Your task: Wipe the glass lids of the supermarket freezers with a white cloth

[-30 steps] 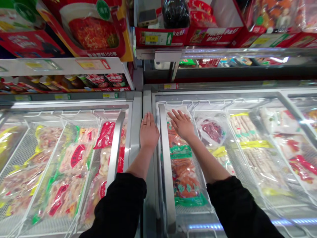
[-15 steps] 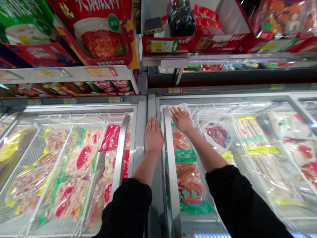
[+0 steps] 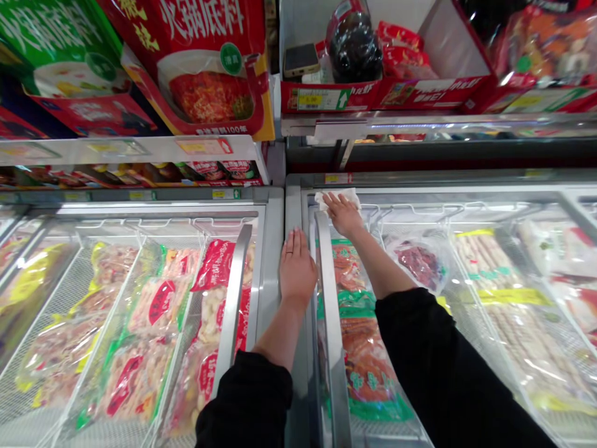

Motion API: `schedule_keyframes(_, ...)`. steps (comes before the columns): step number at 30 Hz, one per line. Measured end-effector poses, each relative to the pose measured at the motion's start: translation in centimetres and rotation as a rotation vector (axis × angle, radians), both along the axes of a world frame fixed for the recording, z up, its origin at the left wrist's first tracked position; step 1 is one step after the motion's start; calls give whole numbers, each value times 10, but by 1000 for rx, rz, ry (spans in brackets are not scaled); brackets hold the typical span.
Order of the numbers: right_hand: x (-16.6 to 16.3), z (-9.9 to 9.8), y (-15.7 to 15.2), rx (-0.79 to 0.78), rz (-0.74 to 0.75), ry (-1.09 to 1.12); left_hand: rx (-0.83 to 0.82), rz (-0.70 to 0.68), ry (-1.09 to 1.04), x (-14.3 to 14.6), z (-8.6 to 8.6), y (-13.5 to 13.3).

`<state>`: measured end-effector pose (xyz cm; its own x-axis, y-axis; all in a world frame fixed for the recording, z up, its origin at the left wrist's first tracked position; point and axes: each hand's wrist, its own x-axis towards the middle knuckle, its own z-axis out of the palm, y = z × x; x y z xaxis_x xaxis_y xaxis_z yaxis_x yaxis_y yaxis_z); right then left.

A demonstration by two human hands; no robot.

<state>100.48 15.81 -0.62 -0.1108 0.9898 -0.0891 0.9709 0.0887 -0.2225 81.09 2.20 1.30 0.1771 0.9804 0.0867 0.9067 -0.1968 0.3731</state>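
My left hand lies flat, a ring on one finger, on the grey metal divider between two chest freezers. My right hand presses a white cloth against the back edge of the right freezer's glass lid, fingers spread over it. The silver lid handle runs just left of that hand. Under the glass are packs of reddish-brown meat in green-edged bags and a round bag of dark red meat.
In the left freezer, wire baskets hold bagged frozen foods; it has its own silver handle. Above stand red soup-base packs, a dark bottle and a phone-like dark object in a carton. A shelf edge overhangs the freezers.
My right hand and the white cloth have slid toward the lid's back edge. My left hand stays on the divider. The whole view has shifted slightly.
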Motion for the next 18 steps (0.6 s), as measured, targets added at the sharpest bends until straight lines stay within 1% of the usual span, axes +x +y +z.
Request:
schedule_keyframes(4, 16, -2, -22, 25, 179, 39, -31, 0, 4, 0, 4, 0)
schedule_keyframes(6, 26, -4, -27, 30, 204, 54, -38, 1, -7, 0, 4, 0)
schedule_keyframes(8, 31, -4, -20, 25, 163, 56, -29, 3, -27, 0, 4, 0)
schedule_keyframes(12, 19, -4, 17, 9, 62, 45, -20, 4, -46, 0, 2, -1)
schedule_keyframes(13, 14, -4, 25, 7, 69, 49, -27, 2, -41, 0, 2, -1)
schedule_keyframes(15, 6, -4, 34, 2, 136, 69, -46, -2, -25, 0, 3, -1)
schedule_keyframes(18, 8, 0, 30, -35, 285, 121, -66, -5, -8, -1, 4, -1)
